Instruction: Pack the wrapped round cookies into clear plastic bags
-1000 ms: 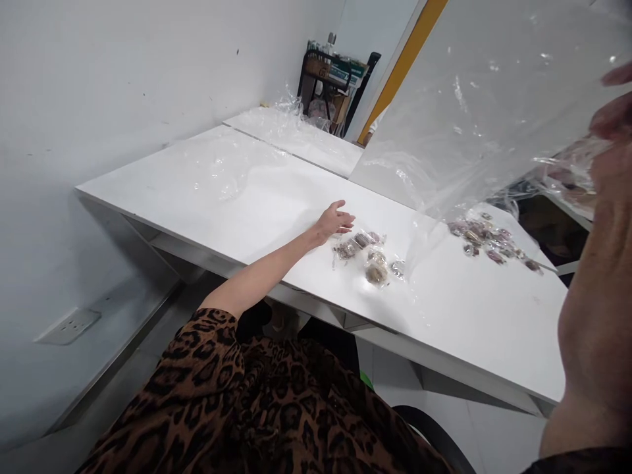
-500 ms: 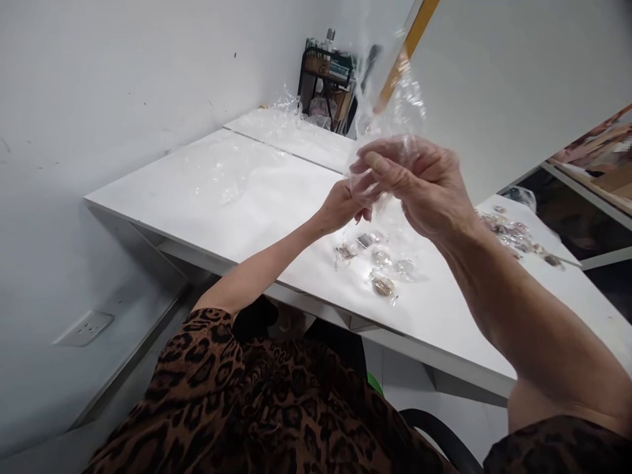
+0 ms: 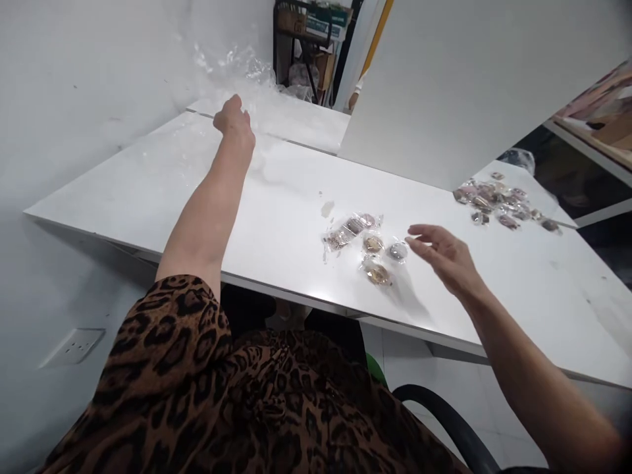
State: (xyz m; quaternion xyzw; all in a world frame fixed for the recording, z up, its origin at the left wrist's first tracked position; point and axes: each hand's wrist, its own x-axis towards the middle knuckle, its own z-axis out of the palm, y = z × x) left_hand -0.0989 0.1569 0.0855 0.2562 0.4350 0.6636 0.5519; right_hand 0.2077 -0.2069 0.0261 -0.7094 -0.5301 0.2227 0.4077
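Note:
My left hand [image 3: 234, 125] is stretched out over the far left of the white table [image 3: 291, 191]. Crumpled clear plastic bags [image 3: 247, 66] lie just beyond it; its fingers are turned away, so any grip on the film is hidden. My right hand [image 3: 444, 257] hovers at the middle right, palm inward, fingers apart and with nothing in them. Its fingertips are just right of a grey item in a clear wrapper [image 3: 397, 251]. Beside that lie a golden-brown wrapped item [image 3: 378, 274], a smaller one [image 3: 374, 244] and a wrapped cluster [image 3: 353, 227].
A heap of small wrapped items [image 3: 494, 197] lies on the right side of the table. A large white panel [image 3: 444, 85] rises behind it. At the back stands a dark shelf [image 3: 301, 33] with boxes. A black chair armrest [image 3: 444, 421] is below the table edge.
Both hands were together holding up a clear plastic bag. My left hand has swung far left toward the other bags. My right hand has let go and come down beside the small wrapped items.

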